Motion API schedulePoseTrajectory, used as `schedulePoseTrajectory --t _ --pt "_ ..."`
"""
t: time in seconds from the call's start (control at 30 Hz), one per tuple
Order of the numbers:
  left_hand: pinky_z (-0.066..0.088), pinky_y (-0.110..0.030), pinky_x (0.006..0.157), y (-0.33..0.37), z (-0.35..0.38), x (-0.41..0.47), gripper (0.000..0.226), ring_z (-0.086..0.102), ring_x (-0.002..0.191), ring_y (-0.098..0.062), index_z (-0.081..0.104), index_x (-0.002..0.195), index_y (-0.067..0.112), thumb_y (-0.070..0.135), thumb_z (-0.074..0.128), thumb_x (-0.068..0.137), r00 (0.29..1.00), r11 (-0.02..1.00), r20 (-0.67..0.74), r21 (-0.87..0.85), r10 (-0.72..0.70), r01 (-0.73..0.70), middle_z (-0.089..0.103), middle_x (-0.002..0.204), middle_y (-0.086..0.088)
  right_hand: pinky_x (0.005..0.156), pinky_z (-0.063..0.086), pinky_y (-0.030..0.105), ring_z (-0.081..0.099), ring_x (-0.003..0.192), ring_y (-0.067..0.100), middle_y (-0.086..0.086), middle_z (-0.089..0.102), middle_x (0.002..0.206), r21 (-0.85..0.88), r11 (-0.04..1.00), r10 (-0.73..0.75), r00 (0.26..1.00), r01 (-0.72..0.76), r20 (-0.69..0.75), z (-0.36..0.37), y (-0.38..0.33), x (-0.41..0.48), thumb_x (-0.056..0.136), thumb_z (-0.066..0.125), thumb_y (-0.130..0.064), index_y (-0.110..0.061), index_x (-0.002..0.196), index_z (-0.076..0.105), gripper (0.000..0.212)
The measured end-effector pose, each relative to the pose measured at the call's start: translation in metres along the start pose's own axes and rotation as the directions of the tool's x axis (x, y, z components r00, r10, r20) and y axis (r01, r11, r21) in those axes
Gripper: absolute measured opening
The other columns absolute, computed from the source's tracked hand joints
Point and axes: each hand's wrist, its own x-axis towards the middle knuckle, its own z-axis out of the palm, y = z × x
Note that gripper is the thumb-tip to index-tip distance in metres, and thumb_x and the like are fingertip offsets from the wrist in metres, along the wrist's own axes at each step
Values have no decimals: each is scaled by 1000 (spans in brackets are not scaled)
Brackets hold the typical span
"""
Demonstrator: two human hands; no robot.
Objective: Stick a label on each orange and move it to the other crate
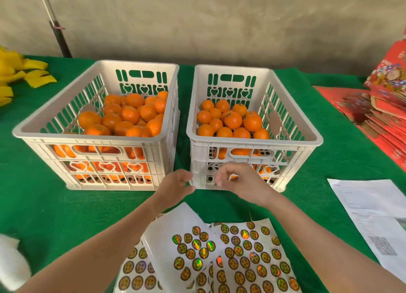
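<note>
Two white slotted crates stand side by side on the green cloth. The left crate [28, 132] is heaped with oranges [129, 114]. The right crate [316, 139] holds a lower layer of oranges [232, 120]. Sheets of round holographic labels [246, 257] lie at the near edge between my forearms. My left hand [175, 183] and my right hand [238, 180] hover close together in front of the right crate's near left corner. The fingers of both hang loosely curled, and I see nothing held in either.
Printed white papers [373, 218] lie at the right. Red packaging [386, 108] is stacked at the far right. Yellow pieces [26, 72] sit at the far left, with a dark pole [59, 35] behind them. A white object [12, 264] is at the near left.
</note>
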Motion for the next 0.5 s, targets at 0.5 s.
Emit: schedulePoseTrajectory --t 0.5 --pt "49 -22 56 -2 -199 40 30 64 67 -11 62 109 14 -4 47 90 781 964 -620 -244 -71 -106 69 86 -3 75 46 13 57 73 -2 -2 68 86 24 983 -159 906 183 -393 33 -94 181 83 67 -2 -11 92 73 14"
